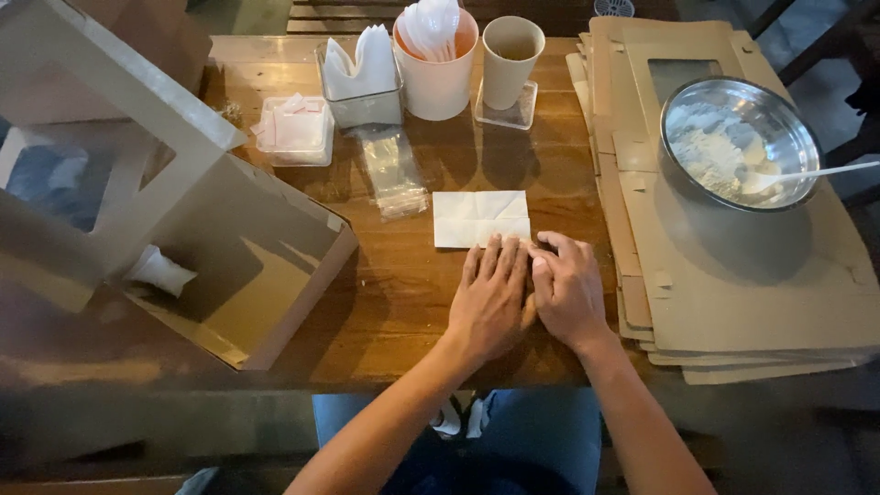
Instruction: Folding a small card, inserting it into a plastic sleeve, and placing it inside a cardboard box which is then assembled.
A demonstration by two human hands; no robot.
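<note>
Head view, left hand: the left hand (pixel 490 298) is lying palm down on the wooden worktop (pixel 403 293), fingers stretched forward and close together, their tips pressing on the near edge of the folded white paper (pixel 480 218); its grip is flat and closing on nothing.
Head view, right hand: the right hand (pixel 568 289) is lying just beside the left, touching it, fingers slightly curled, tips at the paper's near right corner; its grip is also loose and flat, clamped on nothing.
Forearms: both are reaching up from the lower edge and angling in toward each other.
Paper: it is lying flat with creases showing, near the middle of the worktop, just ahead of both hands.
Steel bowl (pixel 739 140): it is sitting on a stack of flat cardboard blanks (pixel 733 293) at the right, holding white powder and a white spoon (pixel 807 172).
White tub (pixel 438 78): it is holding white plastic spoons at the far edge.
Paper cup (pixel 510 60): it is standing beside the tub on a clear lid; its contents cannot be told.
Clear holder (pixel 363 87): it is holding white napkins.
Open cardboard box (pixel 247 266): it is resting at the left with a small white item inside.
</note>
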